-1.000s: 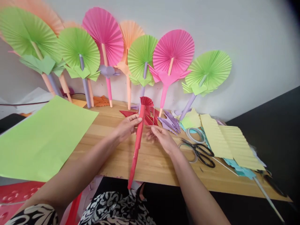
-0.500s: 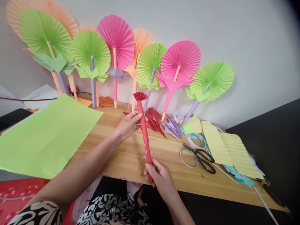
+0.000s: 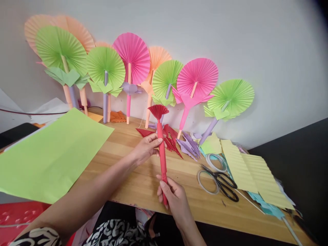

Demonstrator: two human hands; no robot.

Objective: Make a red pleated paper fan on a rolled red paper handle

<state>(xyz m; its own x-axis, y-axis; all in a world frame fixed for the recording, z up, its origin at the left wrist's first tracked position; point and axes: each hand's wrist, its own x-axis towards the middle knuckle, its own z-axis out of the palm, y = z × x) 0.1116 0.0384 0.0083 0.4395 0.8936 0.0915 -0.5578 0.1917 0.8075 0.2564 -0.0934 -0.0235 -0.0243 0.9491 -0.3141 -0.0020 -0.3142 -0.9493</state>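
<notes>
A red paper fan [image 3: 162, 153] stands nearly upright between my hands, its pleated top spread a little above a long rolled-paper handle. My left hand [image 3: 148, 147] is closed around the upper tube. Lower down, my right hand [image 3: 174, 196] grips the narrower end of the handle near the table edge. Behind the fan lie folded red paper pieces [image 3: 173, 145] and a purple pleated paper piece [image 3: 189, 146]. To the right of my hands are black-handled scissors [image 3: 222, 182] and two tape rolls [image 3: 205, 184], partly overlapping.
Finished paper fans in pink [image 3: 197, 77], green [image 3: 232, 97] and orange lean along the wall. A large green sheet [image 3: 56, 157] covers the left of the wooden table [image 3: 123, 184]. Yellow pleated paper [image 3: 266, 174] lies at the right, with a dark phone-like object [image 3: 19, 133] far left.
The red fan's pleated top has come further out of the tube and spread wider. The wider upper tube now sits lower over the narrow end. The whole view has shifted slightly.
</notes>
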